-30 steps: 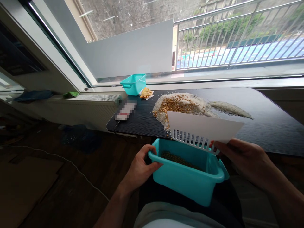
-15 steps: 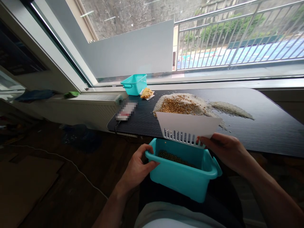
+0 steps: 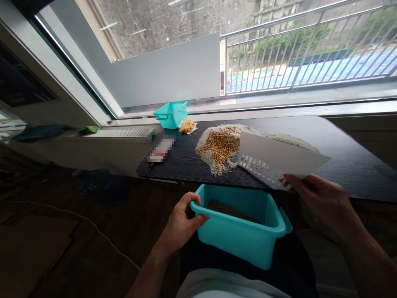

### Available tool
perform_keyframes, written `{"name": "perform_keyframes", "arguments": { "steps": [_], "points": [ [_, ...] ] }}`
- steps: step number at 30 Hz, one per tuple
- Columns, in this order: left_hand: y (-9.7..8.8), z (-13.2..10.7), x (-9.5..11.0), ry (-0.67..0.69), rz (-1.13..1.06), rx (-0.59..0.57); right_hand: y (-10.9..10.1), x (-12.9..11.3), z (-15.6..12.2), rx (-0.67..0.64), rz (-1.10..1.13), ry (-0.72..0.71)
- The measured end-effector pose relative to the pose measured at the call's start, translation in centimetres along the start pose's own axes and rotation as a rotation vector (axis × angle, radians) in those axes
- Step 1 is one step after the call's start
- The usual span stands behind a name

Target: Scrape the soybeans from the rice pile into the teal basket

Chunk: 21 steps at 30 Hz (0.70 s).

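Note:
My left hand [image 3: 181,223] grips the left rim of a turquoise plastic bin [image 3: 245,238] that rests on my lap below the table edge; greenish beans lie in its bottom. My right hand [image 3: 319,203] holds a white slotted scoop [image 3: 279,159] by its near corner, tilted over the black table [image 3: 356,165] just right of a pile of yellow beans mixed with white rice [image 3: 221,145].
A second turquoise bin [image 3: 171,114] and a yellow crumpled wrapper [image 3: 187,125] sit at the table's far left corner. A blurred card [image 3: 160,150] lies near the left edge. A white radiator [image 3: 120,133] stands left of the table, with a window beyond.
The scoop has lifted away from above the lap bin and moved right and back onto the table beside the pile. My left hand has kept its grip on the bin.

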<state>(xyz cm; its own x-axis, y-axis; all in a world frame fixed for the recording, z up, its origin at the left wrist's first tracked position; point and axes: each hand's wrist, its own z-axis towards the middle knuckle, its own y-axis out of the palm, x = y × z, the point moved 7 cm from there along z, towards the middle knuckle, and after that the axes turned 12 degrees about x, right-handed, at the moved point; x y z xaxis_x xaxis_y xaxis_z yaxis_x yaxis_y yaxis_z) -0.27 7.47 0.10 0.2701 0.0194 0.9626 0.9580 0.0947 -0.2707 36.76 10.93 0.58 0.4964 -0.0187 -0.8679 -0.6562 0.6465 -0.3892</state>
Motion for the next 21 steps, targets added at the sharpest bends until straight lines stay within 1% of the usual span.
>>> {"name": "perform_keyframes", "arguments": {
  "steps": [1, 6, 12, 15, 18, 21],
  "points": [
    [0.2, 0.0, 0.1, 0.001, 0.0, -0.006, 0.3, -0.1, 0.2, -0.007, 0.018, 0.003],
    [0.4, -0.1, 0.2, -0.007, -0.004, -0.025, 1.9, -1.4, 0.4, -0.128, 0.092, 0.005],
    [0.3, -0.2, 0.1, -0.009, -0.003, -0.027, 1.6, -3.2, 0.1, -0.166, 0.117, -0.022],
    [0.4, -0.1, 0.0, -0.008, -0.007, -0.021, 2.1, -3.9, 0.5, -0.195, 0.103, -0.033],
    [0.4, -0.1, 0.1, -0.006, -0.017, -0.021, 2.7, -4.0, 0.9, -0.207, 0.115, -0.042],
    [0.5, -0.1, 0.1, -0.008, -0.027, -0.02, 2.9, -3.5, 0.6, -0.241, 0.123, -0.011]
  ]
}}
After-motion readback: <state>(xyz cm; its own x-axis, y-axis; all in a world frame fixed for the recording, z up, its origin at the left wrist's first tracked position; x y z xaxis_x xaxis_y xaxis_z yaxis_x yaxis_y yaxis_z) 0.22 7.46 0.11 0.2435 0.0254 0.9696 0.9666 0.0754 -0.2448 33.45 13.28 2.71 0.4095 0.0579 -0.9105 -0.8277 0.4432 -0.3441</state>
